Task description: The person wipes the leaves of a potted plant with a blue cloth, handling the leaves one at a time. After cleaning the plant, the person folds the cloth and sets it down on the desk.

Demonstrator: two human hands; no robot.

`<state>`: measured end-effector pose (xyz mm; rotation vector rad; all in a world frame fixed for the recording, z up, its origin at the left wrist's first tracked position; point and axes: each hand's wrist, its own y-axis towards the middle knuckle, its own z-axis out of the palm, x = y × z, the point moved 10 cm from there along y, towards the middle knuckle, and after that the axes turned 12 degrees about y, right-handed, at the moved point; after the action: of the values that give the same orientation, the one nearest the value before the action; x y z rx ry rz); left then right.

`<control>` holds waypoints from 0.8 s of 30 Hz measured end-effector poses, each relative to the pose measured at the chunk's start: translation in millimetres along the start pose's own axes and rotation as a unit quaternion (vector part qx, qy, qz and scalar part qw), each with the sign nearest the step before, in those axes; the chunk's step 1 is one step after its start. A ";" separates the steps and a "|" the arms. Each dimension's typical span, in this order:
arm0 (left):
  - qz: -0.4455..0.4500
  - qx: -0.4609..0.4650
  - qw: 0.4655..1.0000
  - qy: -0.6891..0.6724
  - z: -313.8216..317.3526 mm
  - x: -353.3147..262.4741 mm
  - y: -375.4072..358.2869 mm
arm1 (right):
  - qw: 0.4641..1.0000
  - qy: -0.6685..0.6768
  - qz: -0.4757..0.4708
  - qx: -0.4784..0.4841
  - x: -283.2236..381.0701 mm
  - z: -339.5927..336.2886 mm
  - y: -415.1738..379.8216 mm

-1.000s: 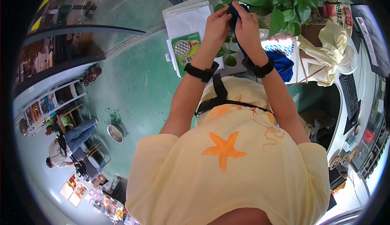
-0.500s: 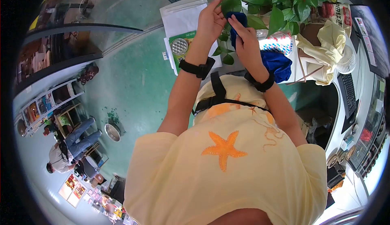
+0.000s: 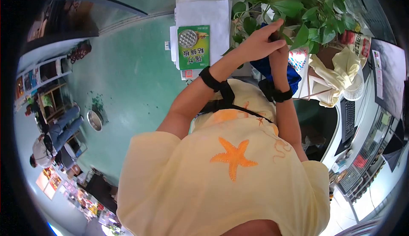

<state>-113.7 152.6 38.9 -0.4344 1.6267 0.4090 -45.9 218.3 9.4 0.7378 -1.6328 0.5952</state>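
Note:
My left hand (image 3: 260,42) reaches across at the plant's near edge, index finger and thumb stretched out and apart; its other fingers are hidden. Just beneath it, my right hand (image 3: 279,56) is raised with its fingers mostly covered by the left. A bit of dark blue cloth (image 3: 264,25) shows above the left hand, seemingly in the right hand's grip. The green-leaved potted plant (image 3: 300,12) spreads over and beyond both hands, leaves close to the fingertips. More blue fabric (image 3: 294,79) lies beside the right wrist.
Left of the hands, a green box (image 3: 198,51) with a round, dimpled metal lid (image 3: 188,38) on it rests on white papers (image 3: 204,12). To the right are a cream cloth bag (image 3: 336,76), a keyboard (image 3: 347,119) and a monitor (image 3: 390,74). A metal bowl (image 3: 94,120) and a seated person (image 3: 44,148) are at far left.
Both hands have shifted right along the plant. The left has crossed over the right, which now sits lower. The dark blue cloth is now mostly hidden. The view has turned slightly.

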 end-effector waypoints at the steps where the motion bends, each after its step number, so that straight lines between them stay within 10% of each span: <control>1: 0.022 -0.028 0.999 -0.020 -5.8 -2.6 -0.1 | 0.999 0.032 -0.001 0.010 0.8 1.7 1.2; 9: 0.001 -0.178 0.975 0.131 -71.9 17.8 0.3 | 0.993 0.101 0.052 0.022 17.8 11.6 2.2; 15: -0.060 -0.055 0.993 -0.088 -49.6 18.0 -8.0 | 0.989 0.147 0.025 0.004 57.8 3.5 0.3; 24: 0.061 0.053 0.980 0.179 9.6 -17.0 -38.4 | 0.998 -0.024 -0.050 -0.036 100.8 -44.1 -17.7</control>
<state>-84.6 125.1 54.6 -0.3407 2.0231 0.3471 -14.9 224.1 116.3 0.7801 -1.6422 0.4478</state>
